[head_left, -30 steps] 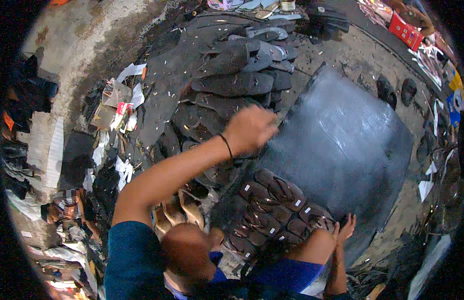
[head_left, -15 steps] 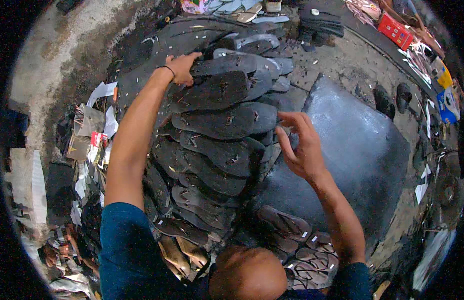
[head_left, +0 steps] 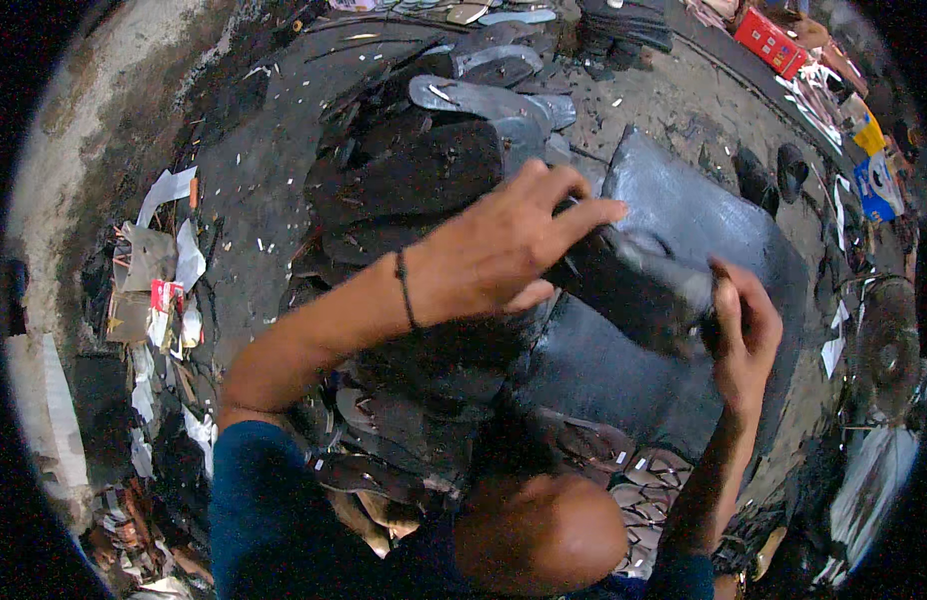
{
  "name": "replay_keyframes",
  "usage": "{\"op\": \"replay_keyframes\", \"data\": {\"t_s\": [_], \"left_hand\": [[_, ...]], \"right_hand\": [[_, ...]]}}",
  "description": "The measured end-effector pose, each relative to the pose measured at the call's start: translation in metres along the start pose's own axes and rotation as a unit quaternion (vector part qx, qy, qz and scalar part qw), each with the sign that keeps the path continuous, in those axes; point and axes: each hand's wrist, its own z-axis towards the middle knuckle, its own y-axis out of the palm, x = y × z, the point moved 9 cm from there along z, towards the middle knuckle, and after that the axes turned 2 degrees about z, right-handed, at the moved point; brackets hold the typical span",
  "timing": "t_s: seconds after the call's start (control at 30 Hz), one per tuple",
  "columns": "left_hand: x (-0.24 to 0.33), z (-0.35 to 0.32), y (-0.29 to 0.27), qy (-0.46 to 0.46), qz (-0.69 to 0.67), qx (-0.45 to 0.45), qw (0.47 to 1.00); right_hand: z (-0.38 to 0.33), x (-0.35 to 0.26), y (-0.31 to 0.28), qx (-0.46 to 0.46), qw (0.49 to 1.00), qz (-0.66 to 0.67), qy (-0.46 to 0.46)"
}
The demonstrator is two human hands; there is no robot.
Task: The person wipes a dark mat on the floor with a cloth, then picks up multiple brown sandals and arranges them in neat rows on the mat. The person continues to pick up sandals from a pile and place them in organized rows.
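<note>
Both hands grip 1 dark, matte rubber sandal sole [head_left: 639, 290], a flat elongated piece held up above the work area, right of the picture's middle. The left hand [head_left: 504, 250], with a thin dark band at the wrist, curls its fingers over the sole's near end, thumb underneath. The right hand [head_left: 744, 335] closes its fingers around the far end, pinching the edge.

Beneath the hands lies a large dark grey rubber sheet [head_left: 684, 215], smooth with a dull sheen and rounded corners, spread flat on the ground. To its left rises a heap of black rubber soles [head_left: 414, 190], overlapping like scales, each oval and slightly curved; a few at the top look greyer and catch the light. Nearer the person, at the lower edge of the sheet, sits a row of brownish finished sandals with straps [head_left: 624, 460].

The ground [head_left: 254, 170] is dark, gritty and stained, strewn with small pale scraps. On the left lie crumpled white and coloured paper wrappers [head_left: 164, 270] beside a pale, rough concrete edge [head_left: 94, 130]. At the top right are a red box [head_left: 769, 40] and assorted coloured packets [head_left: 874, 170], and 2 dark shoe-shaped pieces [head_left: 774, 175] lie on the gritty floor near the sheet.
</note>
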Motion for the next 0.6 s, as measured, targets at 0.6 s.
{"op": "replay_keyframes", "data": {"t_s": [0.6], "left_hand": [[-0.079,-0.096,0.009,-0.112,0.116,0.026,0.987]], "right_hand": [[-0.093,0.166,-0.009,0.098,0.967,-0.172,0.160]]}}
